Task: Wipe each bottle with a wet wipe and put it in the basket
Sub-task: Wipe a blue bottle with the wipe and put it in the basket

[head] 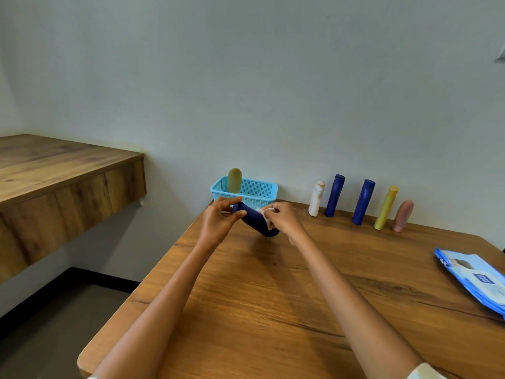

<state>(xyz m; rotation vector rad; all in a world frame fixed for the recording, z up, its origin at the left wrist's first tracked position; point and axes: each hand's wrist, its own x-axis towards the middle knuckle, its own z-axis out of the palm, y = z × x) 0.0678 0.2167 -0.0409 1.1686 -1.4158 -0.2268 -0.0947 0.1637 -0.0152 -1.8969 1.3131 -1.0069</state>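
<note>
Holding a dark blue bottle [255, 220] above the table [273, 296], just before the basket [254, 191]: my left hand [218, 218] pinches its upper end, my right hand [282, 217] presses a wet wipe [266, 214] against its side. Olive bottle [234, 180] stands in the basket.

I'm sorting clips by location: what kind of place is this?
Probably a plain room at home: a wooden table against a bare wall, a second wooden counter alongside, toiletry bottles lined up.
</note>
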